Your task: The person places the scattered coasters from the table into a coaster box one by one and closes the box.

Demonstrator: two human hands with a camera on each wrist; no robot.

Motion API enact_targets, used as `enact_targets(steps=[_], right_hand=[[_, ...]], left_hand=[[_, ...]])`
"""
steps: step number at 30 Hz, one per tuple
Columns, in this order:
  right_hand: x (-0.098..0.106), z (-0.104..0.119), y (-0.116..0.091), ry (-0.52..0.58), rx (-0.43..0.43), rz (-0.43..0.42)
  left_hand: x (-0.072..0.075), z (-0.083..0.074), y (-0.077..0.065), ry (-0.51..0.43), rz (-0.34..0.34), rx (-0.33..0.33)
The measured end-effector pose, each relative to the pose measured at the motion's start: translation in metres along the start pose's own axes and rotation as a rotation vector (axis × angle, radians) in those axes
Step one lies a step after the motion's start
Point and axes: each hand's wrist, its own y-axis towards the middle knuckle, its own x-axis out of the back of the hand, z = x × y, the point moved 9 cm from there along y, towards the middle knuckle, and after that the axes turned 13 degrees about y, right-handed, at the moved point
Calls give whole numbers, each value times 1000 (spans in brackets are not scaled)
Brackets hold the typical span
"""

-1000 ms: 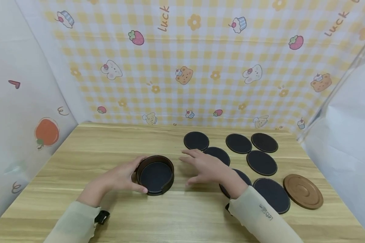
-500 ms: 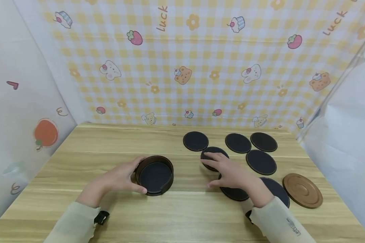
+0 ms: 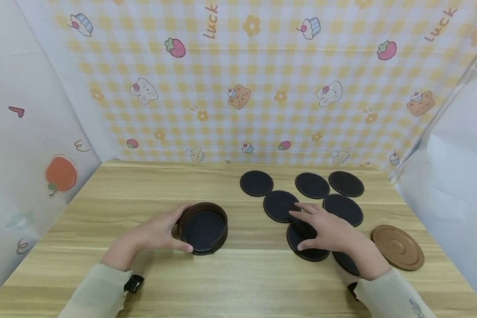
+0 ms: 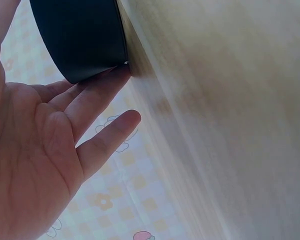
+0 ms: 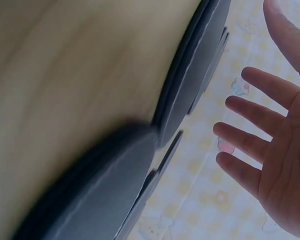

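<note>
On the left side of the table, my left hand point(image 3: 159, 232) grips a round dark coaster holder point(image 3: 224, 239), thumb at its near edge and fingers round the far side. A black coaster point(image 3: 203, 230) lies inside it. The left wrist view shows the holder's dark outer wall point(image 4: 82, 35) against my fingertips. My right hand point(image 3: 331, 232), fingers spread and holding nothing, hovers over a black coaster point(image 3: 308, 254) with a stitched edge. Another coaster point(image 3: 280, 206) lies just beyond its fingertips. In the right wrist view, the coasters point(image 5: 105, 185) lie below the open palm.
More black coasters lie on the wooden table point(image 3: 238, 287): one coaster point(image 3: 256, 183) at the back middle and several at the back right. A brown round lid point(image 3: 397, 247) lies at the far right. A checked cloth point(image 3: 238, 88) hangs behind the table.
My right hand has moved right, away from the coaster holder and over the coasters, with its fingers spread throughout. My left hand and the holder have stayed in place.
</note>
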Motion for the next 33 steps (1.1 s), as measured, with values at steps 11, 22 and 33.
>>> enact_targets(steps=[11, 22, 33], right_hand=[[2, -16, -16, -7, -39, 52], [-4, -21, -21, 83, -53, 108], [-9, -17, -19, 111, -65, 130]], left_hand=[[-1, 1, 2, -2, 7, 9], [1, 0, 2, 4, 3, -1], [0, 2, 1, 16, 21, 37]])
